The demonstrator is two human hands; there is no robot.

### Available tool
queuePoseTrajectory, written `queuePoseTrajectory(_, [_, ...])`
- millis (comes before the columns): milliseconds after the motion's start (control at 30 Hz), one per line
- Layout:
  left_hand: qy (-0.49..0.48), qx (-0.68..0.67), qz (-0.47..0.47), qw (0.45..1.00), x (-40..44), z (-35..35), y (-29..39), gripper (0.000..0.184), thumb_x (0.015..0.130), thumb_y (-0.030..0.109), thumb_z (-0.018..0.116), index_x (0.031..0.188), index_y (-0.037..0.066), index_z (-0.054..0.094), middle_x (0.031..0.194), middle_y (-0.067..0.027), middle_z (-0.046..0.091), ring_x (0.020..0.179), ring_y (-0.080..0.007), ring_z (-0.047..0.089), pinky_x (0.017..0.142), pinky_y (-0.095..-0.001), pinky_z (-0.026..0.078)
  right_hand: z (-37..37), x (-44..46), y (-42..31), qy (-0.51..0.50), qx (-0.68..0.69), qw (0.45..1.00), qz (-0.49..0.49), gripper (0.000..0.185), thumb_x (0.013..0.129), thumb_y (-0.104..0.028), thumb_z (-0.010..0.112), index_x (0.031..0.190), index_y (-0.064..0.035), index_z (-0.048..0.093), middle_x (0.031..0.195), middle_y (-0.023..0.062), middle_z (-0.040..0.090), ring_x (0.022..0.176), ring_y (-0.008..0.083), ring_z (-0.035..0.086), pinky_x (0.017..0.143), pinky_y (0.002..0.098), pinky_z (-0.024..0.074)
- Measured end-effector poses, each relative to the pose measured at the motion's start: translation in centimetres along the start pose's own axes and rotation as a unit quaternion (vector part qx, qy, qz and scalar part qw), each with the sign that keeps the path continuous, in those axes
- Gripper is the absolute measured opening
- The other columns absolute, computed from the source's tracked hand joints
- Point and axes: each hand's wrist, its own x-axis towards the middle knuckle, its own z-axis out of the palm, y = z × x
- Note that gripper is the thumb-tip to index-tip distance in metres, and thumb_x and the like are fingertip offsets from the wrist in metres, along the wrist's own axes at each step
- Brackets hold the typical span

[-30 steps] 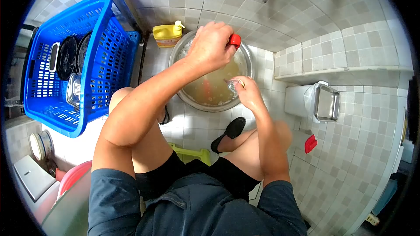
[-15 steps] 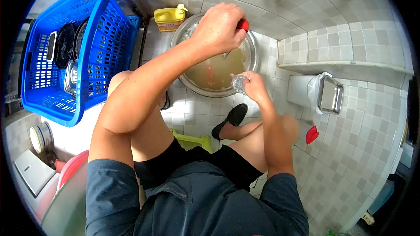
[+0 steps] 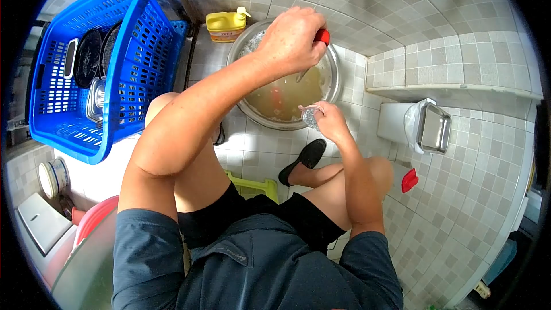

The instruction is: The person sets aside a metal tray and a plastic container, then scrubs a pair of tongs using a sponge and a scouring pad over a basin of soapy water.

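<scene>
My left hand (image 3: 294, 37) is closed around the red handle (image 3: 322, 37) of a utensil over the far side of a metal basin (image 3: 267, 122). A thin metal part of the utensil (image 3: 302, 73) shows below the fist; the rest is hidden, so its kind is unclear. Near the basin's front right rim, my right hand (image 3: 331, 121) grips a silvery-grey scouring pad (image 3: 310, 117) with a pinkish loop on it. Cloudy brownish water (image 3: 295, 95) with some foam fills the basin. A blurry reddish patch shows in that water.
A yellow pump bottle (image 3: 225, 26) stands behind the basin on the left. The blue basket (image 3: 129, 69) at left holds dark pans and other kitchenware. To the right are a lined bin (image 3: 399, 120) and a red object (image 3: 409, 181) on the floor. A green stool (image 3: 267, 188) is beneath me.
The scouring pad in my right hand has turned, and that hand has dropped slightly. My left hand keeps its grip on the red handle. The view has shifted a little.
</scene>
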Motion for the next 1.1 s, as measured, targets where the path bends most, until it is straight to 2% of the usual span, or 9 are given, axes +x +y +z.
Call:
queuePoseTrajectory(200, [-0.005, 0.005, 0.000, 1.000, 0.3, 0.3, -0.2, 0.012, 0.075, 0.010, 0.062, 0.084, 0.002, 0.064, 0.085, -0.0138, 0.062, 0.089, -0.0352, 0.059, 0.082, -0.0445, 0.049, -0.7, -0.2, -1.5, 0.008, -0.018, 1.000, -0.001, 0.024, 0.090, -0.001, 0.048, 0.101, 0.0023, 0.069, 0.093, 0.0151, 0.073, 0.084, 0.0242, 0.069, 0.079, 0.0351, 0.0521])
queuePoseTrajectory(267, [-0.006, 0.001, -0.001, 1.000, 0.4, 0.5, -0.1, 0.012, 0.075, 0.009, 0.062, 0.084, 0.002, 0.064, 0.084, -0.0137, 0.062, 0.089, -0.0352, 0.059, 0.082, -0.0445, 0.049, -0.8, -0.1, -1.5, 0.000, -0.007, 1.000, 0.009, 0.022, 0.091, -0.008, 0.051, 0.102, -0.0011, 0.069, 0.097, 0.0193, 0.071, 0.093, 0.0363, 0.067, 0.084, 0.0427, 0.0509])
queuePoseTrajectory(400, [-0.008, 0.005, 0.000, 1.000, 0.5, 0.8, -0.1, 0.011, 0.075, 0.010, 0.062, 0.083, 0.003, 0.064, 0.084, -0.0138, 0.062, 0.089, -0.0351, 0.059, 0.082, -0.0445, 0.050, -0.8, -0.1, -1.6, 0.012, -0.009, 1.000, -0.005, 0.022, 0.091, -0.008, 0.051, 0.101, -0.0010, 0.069, 0.096, 0.0193, 0.071, 0.092, 0.0368, 0.067, 0.083, 0.0431, 0.0509])
queuePoseTrajectory(467, [-0.011, 0.007, 0.000, 1.000, 0.5, 0.9, 0.0, 0.011, 0.075, 0.010, 0.062, 0.083, 0.003, 0.064, 0.084, -0.0139, 0.062, 0.089, -0.0351, 0.059, 0.082, -0.0445, 0.050, -1.0, -0.2, -1.8, 0.005, -0.030, 0.999, 0.010, 0.024, 0.090, -0.003, 0.049, 0.103, 0.0007, 0.069, 0.098, 0.0172, 0.071, 0.092, 0.0309, 0.068, 0.083, 0.0387, 0.0513])
queuePoseTrajectory(500, [-0.016, 0.010, -0.003, 1.000, 0.5, 0.9, 0.0, 0.010, 0.075, 0.010, 0.062, 0.082, 0.003, 0.063, 0.084, -0.0139, 0.062, 0.089, -0.0351, 0.059, 0.082, -0.0446, 0.050, -1.0, -0.2, -1.6, 0.005, -0.030, 0.999, 0.010, 0.024, 0.090, -0.003, 0.049, 0.103, 0.0007, 0.069, 0.098, 0.0172, 0.071, 0.092, 0.0309, 0.068, 0.083, 0.0387, 0.0513])
queuePoseTrajectory(567, [-0.021, 0.013, -0.007, 1.000, 0.5, 1.0, -0.1, 0.010, 0.074, 0.010, 0.061, 0.081, 0.003, 0.063, 0.084, -0.0139, 0.062, 0.090, -0.0352, 0.059, 0.082, -0.0448, 0.050, -1.0, -0.1, -1.3, 0.012, -0.031, 0.999, -0.020, 0.020, 0.091, -0.008, 0.052, 0.101, -0.0009, 0.068, 0.096, 0.0199, 0.070, 0.092, 0.0375, 0.067, 0.082, 0.0441, 0.0508])
queuePoseTrajectory(1100, [-0.036, 0.025, -0.016, 0.999, 0.5, 1.4, 0.0, 0.010, 0.074, 0.010, 0.061, 0.081, 0.003, 0.064, 0.085, -0.0141, 0.062, 0.089, -0.0357, 0.060, 0.082, -0.0451, 0.050, -0.8, -0.2, -0.9, 0.029, -0.022, 0.999, -0.030, 0.019, 0.092, -0.009, 0.053, 0.100, 0.0003, 0.068, 0.096, 0.0213, 0.070, 0.093, 0.0387, 0.066, 0.083, 0.0457, 0.0505])
